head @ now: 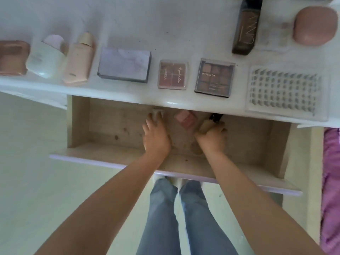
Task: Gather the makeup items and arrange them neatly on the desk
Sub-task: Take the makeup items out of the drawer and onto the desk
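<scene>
Reaching into drawer [81, 124], left hand [155, 134] touching small clear item [157, 112], right hand [211, 133] fisted on dark item [216, 117]

A: What's cut off at twelve o'clock?

B: The dark bottle [246, 24] loses its cap to the top edge. At nine o'clock the copper compact [12, 57] runs off the left edge.

A: And in the drawer [114, 126]?

B: Its back lies under the desk [165, 24] lip, hiding part of the pink item [184, 118]. The left hand [156, 135] covers a small clear thing [157, 112], too blurred to name. The right hand [211, 133] is closed around a dark object [216, 117], mostly hidden.
</scene>
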Action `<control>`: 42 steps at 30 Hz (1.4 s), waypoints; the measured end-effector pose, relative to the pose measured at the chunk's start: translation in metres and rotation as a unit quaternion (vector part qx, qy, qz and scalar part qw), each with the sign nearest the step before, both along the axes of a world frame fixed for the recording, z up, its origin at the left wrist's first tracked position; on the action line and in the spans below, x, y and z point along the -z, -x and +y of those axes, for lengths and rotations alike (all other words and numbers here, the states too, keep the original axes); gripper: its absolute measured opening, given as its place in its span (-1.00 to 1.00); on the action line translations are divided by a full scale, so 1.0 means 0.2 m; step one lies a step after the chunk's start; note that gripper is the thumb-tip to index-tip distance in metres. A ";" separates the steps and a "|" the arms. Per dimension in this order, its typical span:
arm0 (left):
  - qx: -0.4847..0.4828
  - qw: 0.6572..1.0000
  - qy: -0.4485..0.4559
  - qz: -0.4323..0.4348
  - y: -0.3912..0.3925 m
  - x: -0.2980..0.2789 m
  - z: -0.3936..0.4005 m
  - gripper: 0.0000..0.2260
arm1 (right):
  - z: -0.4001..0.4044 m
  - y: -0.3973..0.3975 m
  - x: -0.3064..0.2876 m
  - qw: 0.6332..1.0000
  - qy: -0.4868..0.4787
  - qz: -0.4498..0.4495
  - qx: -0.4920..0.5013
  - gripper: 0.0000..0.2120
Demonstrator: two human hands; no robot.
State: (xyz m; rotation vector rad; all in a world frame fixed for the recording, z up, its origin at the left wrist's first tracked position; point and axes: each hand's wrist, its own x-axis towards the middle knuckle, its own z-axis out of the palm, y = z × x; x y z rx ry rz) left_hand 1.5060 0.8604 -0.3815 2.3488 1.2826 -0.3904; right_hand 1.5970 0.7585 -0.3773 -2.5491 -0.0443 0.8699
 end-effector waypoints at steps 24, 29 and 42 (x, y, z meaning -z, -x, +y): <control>0.222 0.962 0.037 -0.155 0.09 -0.43 0.15 -0.46 | -0.21 -0.02 -0.72 0.981 -0.112 0.000 -0.159 -0.61; 0.192 0.940 -0.006 -0.283 -0.11 -0.63 0.29 -0.50 | -0.04 -0.28 -0.87 0.970 -0.087 -0.144 -0.174 -0.46; 0.186 0.970 0.039 -0.154 -0.91 -0.63 0.76 -0.39 | 0.61 -0.70 -0.69 0.955 0.081 -0.188 -0.215 -0.56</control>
